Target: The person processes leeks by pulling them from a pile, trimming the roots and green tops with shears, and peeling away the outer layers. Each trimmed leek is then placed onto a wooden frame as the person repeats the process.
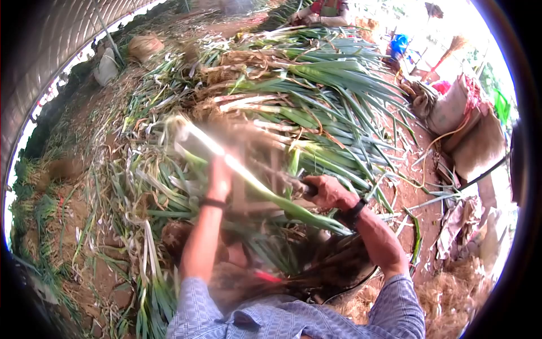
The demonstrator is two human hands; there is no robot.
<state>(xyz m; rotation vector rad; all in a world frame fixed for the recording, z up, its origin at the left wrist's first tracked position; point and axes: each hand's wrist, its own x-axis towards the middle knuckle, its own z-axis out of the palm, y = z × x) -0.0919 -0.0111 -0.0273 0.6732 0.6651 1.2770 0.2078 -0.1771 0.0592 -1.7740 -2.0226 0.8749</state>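
Note:
My left hand is closed round a leek, blurred by motion. The leek runs slanting across the view, its white root end at the upper left and its green leaves at the lower right, passing under my right wrist. My right hand is wrapped round the black grip of a tool whose thin brownish shaft points left towards the leek. The exact kind of this tool is blurred. Just beyond both hands lies a pile of leeks, roots to the left and leaves to the right.
Stripped leaves and peelings cover the ground at left. Several leeks lie by my left elbow. Stuffed sacks stand at right, near a dark cable. Another person is at the far end of the pile.

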